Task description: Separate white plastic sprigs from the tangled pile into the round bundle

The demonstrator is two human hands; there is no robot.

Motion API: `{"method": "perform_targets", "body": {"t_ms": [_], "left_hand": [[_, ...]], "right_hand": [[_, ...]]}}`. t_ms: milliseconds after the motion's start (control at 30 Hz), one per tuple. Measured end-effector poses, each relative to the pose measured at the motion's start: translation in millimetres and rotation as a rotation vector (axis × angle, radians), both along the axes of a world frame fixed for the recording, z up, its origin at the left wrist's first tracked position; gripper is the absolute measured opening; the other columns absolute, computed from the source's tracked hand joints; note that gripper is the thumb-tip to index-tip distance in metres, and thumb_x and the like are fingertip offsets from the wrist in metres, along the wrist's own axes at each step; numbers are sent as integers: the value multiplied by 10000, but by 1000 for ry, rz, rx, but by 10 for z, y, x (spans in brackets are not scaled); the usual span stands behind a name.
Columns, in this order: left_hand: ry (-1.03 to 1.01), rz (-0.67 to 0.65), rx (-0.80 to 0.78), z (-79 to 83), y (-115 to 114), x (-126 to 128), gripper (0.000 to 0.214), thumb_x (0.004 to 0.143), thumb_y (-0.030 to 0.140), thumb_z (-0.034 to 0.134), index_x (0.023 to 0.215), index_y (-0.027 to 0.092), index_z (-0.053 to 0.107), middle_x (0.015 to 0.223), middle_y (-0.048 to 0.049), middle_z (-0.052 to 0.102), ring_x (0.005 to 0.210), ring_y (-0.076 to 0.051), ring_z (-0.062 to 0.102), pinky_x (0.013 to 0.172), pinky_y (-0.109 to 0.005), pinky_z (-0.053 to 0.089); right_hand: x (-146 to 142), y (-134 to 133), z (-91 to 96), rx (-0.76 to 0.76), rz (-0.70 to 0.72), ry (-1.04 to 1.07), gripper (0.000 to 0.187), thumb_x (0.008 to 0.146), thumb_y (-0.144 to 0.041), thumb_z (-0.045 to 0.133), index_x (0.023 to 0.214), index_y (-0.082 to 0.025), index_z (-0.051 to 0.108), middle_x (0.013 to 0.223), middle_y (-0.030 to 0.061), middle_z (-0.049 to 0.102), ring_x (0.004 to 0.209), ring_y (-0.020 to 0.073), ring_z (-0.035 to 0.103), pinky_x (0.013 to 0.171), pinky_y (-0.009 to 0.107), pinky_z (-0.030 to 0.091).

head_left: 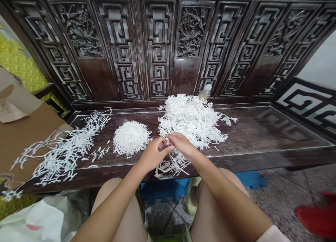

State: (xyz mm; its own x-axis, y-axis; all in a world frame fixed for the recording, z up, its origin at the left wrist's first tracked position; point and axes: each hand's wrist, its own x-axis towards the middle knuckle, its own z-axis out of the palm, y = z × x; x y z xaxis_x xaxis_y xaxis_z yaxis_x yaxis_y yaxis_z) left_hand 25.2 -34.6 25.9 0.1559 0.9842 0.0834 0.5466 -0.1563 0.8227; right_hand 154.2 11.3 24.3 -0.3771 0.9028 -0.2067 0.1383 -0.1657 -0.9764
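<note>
My left hand [154, 151] and my right hand [181, 143] meet over the front of the bench, fingertips pinched together. Between them is a white plastic branch [175, 165], its forked sprigs hanging down below my hands toward the bench edge. The exact grip is partly hidden by my fingers. Just behind my right hand rises a large heap of white branched sprigs [190, 117]. Left of my left hand sits a smaller, rounded pile of short white pieces [131, 137]. Bare, stripped white stems [70, 147] lie farther left, with a few loose bits [99, 153] beside them.
Everything lies on a dark wooden bench [252, 130] with a carved lattice back [157, 53]. A small clear bottle [206, 92] stands behind the large heap. Cardboard [28, 140] is at the left, a white plastic bag [44, 217] below it. A red object [317, 215] is at lower right.
</note>
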Motion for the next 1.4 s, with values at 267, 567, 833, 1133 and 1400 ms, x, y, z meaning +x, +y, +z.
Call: {"method": "perform_targets", "body": {"t_ms": [267, 567, 833, 1133, 1400], "left_hand": [[205, -15, 131, -19, -16, 48, 225, 811, 348, 344, 715, 183, 464, 722, -17, 530, 670, -140, 461, 594, -252, 324], [173, 31, 228, -120, 96, 37, 261, 821, 288, 291, 603, 193, 398, 616, -10, 453, 611, -143, 414, 596, -263, 285], [127, 41, 291, -138, 45, 60, 279, 796, 242, 319, 523, 186, 296, 538, 7, 341, 569, -127, 348, 576, -261, 247], [-46, 475, 72, -274, 408, -591, 198, 765, 301, 339, 634, 189, 435, 587, 11, 446, 576, -124, 412, 559, -241, 291], [-99, 673, -81, -713, 677, -1206, 300, 734, 321, 399, 961, 197, 552, 950, -65, 537, 900, -192, 502, 799, -313, 361]], "right_hand": [[-3, 18, -41, 49, 23, -28, 270, 721, -378, 445, 558, -164, 424, 511, -39, 384, 493, 78, 358, 508, 230, 274], [-52, 44, -121, 194, -108, -206, 264, 725, -349, 395, 524, -180, 377, 488, -39, 358, 480, 90, 336, 495, 243, 248], [-3, 241, -201, 383, -270, -584, 251, 802, -313, 324, 577, -202, 333, 563, 8, 402, 533, 132, 343, 519, 275, 239], [172, 206, -74, 369, -200, -488, 327, 778, -416, 335, 531, -203, 306, 508, -19, 347, 493, 122, 328, 514, 267, 226], [97, 170, -71, 344, -151, -468, 329, 761, -429, 359, 528, -198, 379, 481, -19, 378, 472, 114, 320, 495, 260, 204]]}}
